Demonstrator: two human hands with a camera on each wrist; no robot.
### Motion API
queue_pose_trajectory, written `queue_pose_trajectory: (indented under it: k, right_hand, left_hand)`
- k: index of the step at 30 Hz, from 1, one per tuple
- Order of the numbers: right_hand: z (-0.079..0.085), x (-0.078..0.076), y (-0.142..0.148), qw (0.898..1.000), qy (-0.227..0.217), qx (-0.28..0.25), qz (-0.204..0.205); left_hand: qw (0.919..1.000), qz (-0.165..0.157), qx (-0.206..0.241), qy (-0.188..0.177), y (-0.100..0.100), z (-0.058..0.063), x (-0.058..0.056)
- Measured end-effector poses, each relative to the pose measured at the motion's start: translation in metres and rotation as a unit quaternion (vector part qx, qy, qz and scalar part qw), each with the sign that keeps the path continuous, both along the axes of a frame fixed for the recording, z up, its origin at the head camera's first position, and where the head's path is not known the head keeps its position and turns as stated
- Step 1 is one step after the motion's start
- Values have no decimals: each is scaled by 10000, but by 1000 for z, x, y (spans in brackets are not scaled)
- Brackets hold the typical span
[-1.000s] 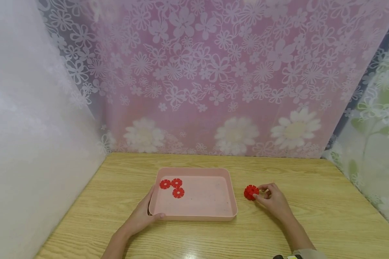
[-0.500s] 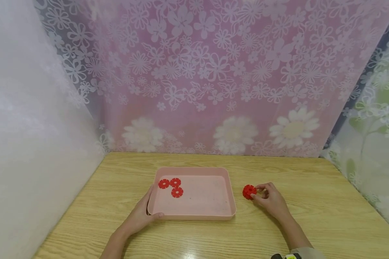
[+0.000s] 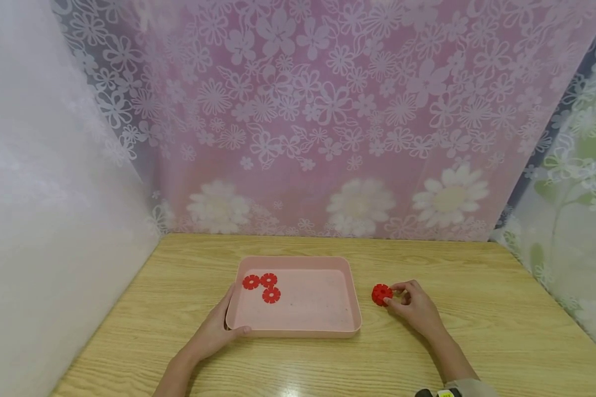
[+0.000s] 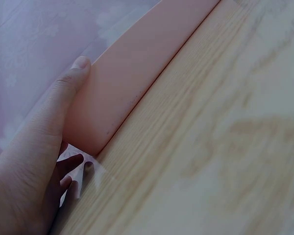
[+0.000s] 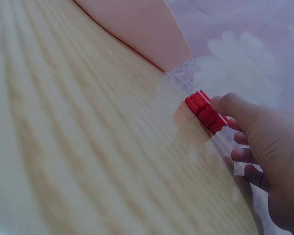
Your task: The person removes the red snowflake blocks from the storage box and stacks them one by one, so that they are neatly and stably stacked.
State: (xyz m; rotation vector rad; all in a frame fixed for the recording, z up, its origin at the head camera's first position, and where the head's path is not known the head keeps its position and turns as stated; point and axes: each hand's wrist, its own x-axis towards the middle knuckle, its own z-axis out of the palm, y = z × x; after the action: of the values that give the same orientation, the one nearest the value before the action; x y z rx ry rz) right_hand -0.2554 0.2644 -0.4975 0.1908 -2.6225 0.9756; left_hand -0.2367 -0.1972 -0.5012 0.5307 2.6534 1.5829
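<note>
In the head view, three red notched plastic discs lie flat at the left inside a shallow pink tray. My left hand grips the tray's near left corner, its thumb along the front wall and its fingers along the left side. Right of the tray, my right hand pinches a stack of red notched discs at the table. Seen edge-on in the right wrist view, the stack is several discs thick, with the thumb at its top face. The other fingers curl below, partly hidden.
The wood-grain table carries the tray and the stack. A pink flowered curtain hangs along its back edge. Pale sheets enclose the left and right sides.
The top disc of the stack, offset from the ones below a second ago, now sits closer over them. Both hands keep their places; the head view has shifted slightly.
</note>
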Motion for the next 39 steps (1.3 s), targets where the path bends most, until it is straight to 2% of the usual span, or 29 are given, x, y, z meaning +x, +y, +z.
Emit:
queue_pose_trajectory:
  k: [12, 21, 27, 33, 39]
  right_hand:
    - [1, 1, -3, 9999, -63, -119, 56]
    - [3, 0, -4, 9991, 130, -406, 78]
    - [17, 4, -7, 9972, 43, -721, 183]
    - [37, 5, -22, 9965, 390, -595, 431]
    - [56, 6, -51, 9925, 607, -568, 898]
  left_hand:
    - [9999, -9, 47, 96, -2, -1, 0]
    - [9998, -42, 111, 139, -3, -3, 0]
    - [9998, -72, 173, 54, -1, -2, 1]
    - [9997, -113, 208, 25, 1, -1, 0]
    - [9995, -166, 243, 82, 1, 0, -1]
